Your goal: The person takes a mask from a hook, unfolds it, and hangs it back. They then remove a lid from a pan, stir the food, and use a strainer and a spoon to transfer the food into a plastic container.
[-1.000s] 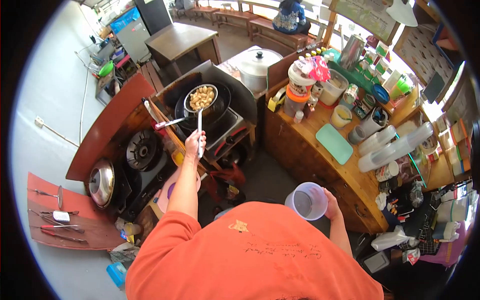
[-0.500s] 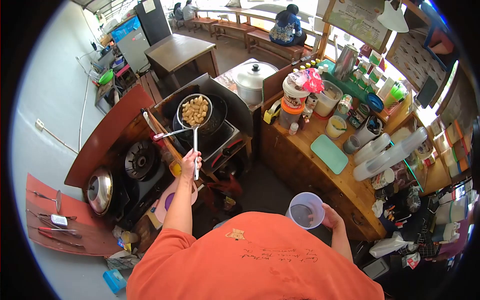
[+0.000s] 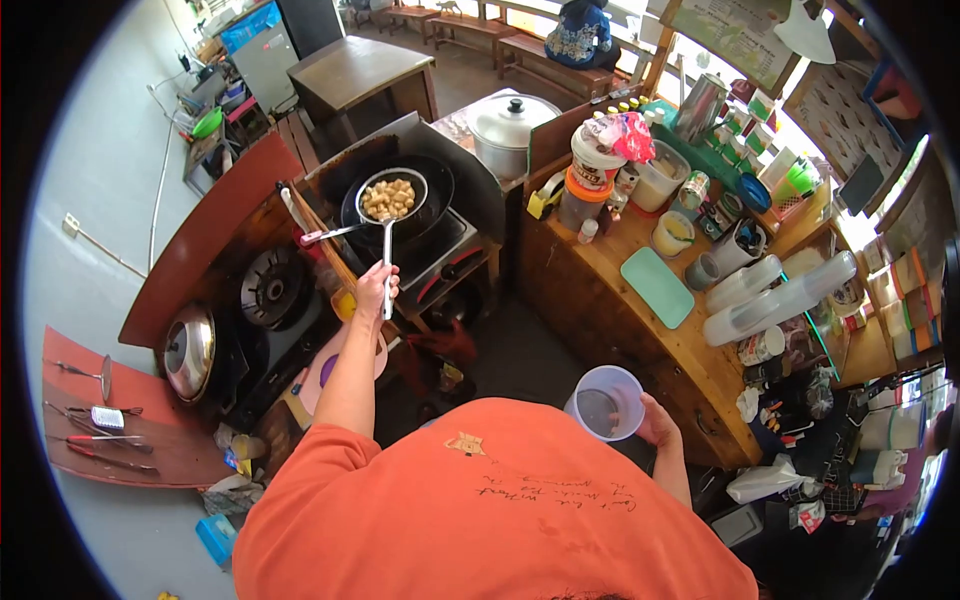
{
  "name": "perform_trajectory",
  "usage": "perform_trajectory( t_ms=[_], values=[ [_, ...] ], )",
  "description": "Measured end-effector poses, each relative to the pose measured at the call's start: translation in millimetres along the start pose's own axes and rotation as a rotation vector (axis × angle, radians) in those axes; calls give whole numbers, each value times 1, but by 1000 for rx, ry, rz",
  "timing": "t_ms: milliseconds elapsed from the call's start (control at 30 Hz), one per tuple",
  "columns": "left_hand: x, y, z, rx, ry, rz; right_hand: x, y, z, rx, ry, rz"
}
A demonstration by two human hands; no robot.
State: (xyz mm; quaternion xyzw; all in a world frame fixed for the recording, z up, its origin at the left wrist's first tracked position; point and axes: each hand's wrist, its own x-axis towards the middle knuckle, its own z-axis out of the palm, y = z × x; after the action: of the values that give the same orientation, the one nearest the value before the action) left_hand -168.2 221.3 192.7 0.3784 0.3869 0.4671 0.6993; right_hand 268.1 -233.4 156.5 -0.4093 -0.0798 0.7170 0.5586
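Observation:
My left hand [image 3: 375, 287] is closed round the long metal handle of a strainer [image 3: 388, 240]. Golden-brown fried pieces [image 3: 389, 199] fill its round basket, which is over a dark wok [image 3: 435, 190] on the stove [image 3: 450, 255]. Another utensil with a red-ended handle [image 3: 320, 237] rests across the wok's left side. Low on the right, near my body, my right hand [image 3: 658, 422] grips a translucent plastic tub [image 3: 600, 408] by its side. The tub is tilted with its mouth up, and no contents can be made out.
A lidded pot [image 3: 510, 135] stands behind the stove. On the right, a wooden counter [image 3: 620, 330] bears a green tray [image 3: 657, 287], tubs and bottles. To the left are another burner [image 3: 275, 287] and a metal lid [image 3: 189, 352]. A person [image 3: 578, 40] sits on a far bench.
The view has tipped slightly downward, shifting the scene up. The fried pieces have shifted within the strainer and sit closer together. Both hands keep their holds.

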Motion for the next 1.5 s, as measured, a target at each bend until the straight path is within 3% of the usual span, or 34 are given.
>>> perform_trajectory(
  t_ms=[200, 333, 467, 633, 867, 933, 1133, 1267, 1333, 1500],
  values=[
    [11, -5, -11, -46, -67, -102, 1, 4, 13, -13, 30, -31],
    [-4, -15, 2, -16, -15, -1, 6, 5, 18, -29, 38, -48],
    [4, -8, -7, -23, -52, -98, 6, 8, 8, -55, 8, 17],
    [4, -19, -6, 2, -46, -12, 6, 6, 10, -76, 8, -3],
    [9, -21, -13, -13, -79, -76, 8, 8, 7, -80, 22, -10],
    [1, -28, -1, -36, 43, -24, 9, 6, 21, -65, 64, -45],
    [8, -18, -1, -46, -7, -47, 2, 6, 20, -38, 86, -17],
    [1, -22, 4, -57, 70, -13, 2, 4, 21, -52, 112, -27],
    [9, -7, 1, -58, -47, -76, 2, 2, 19, -37, 106, -7],
    [1, -22, 7, -25, 58, 21, 4, -1, 23, -38, 127, -32]
  ],
)
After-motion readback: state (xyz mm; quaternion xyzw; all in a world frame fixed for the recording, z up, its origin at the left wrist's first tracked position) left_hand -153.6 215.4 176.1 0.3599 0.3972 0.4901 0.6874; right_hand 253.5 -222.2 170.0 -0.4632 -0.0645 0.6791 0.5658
